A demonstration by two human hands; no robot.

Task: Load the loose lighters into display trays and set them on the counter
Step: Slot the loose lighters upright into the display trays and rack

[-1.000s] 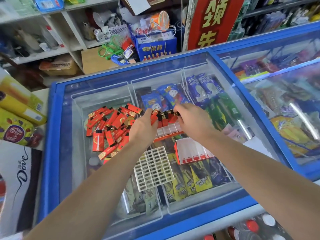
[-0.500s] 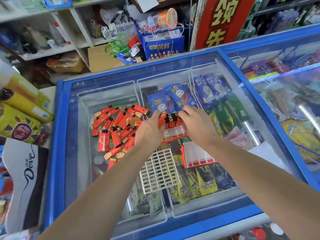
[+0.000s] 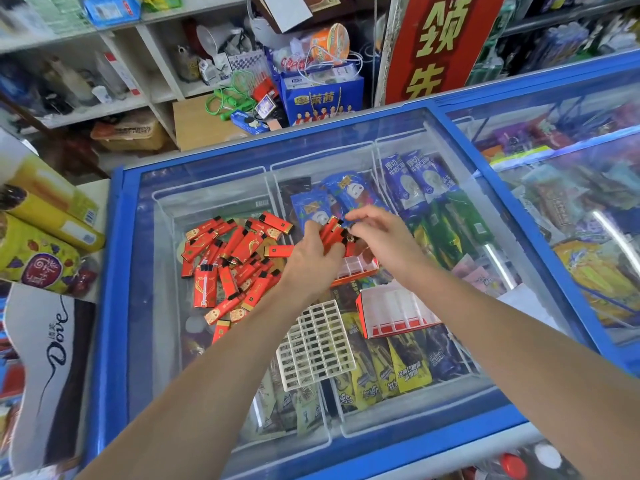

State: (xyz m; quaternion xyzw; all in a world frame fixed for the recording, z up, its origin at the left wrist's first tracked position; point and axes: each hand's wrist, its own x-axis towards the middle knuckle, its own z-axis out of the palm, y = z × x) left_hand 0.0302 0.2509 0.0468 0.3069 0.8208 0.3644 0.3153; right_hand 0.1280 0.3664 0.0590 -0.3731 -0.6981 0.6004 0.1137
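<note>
A heap of loose red lighters (image 3: 228, 258) lies on the glass lid of a blue chest freezer (image 3: 114, 271). My left hand (image 3: 311, 251) grips a bunch of red lighters (image 3: 332, 232) above an orange display tray (image 3: 356, 270) with white slots. My right hand (image 3: 384, 237) pinches the top of one lighter in that bunch. A second red and white tray (image 3: 398, 313) lies empty nearer to me. A white plastic grid insert (image 3: 317, 344) rests on the glass beside it.
Ice cream packets show under the glass. A second freezer (image 3: 554, 188) adjoins on the right. Yellow boxes (image 3: 45, 233) and a Dove carton (image 3: 52, 358) crowd the left. Cluttered shelves (image 3: 166, 74) and a red sign (image 3: 436, 46) stand behind.
Both hands have lifted slightly above the orange tray, with the bunch of lighters raised in my left hand. The camera has shifted so the freezer sits lower and further right.
</note>
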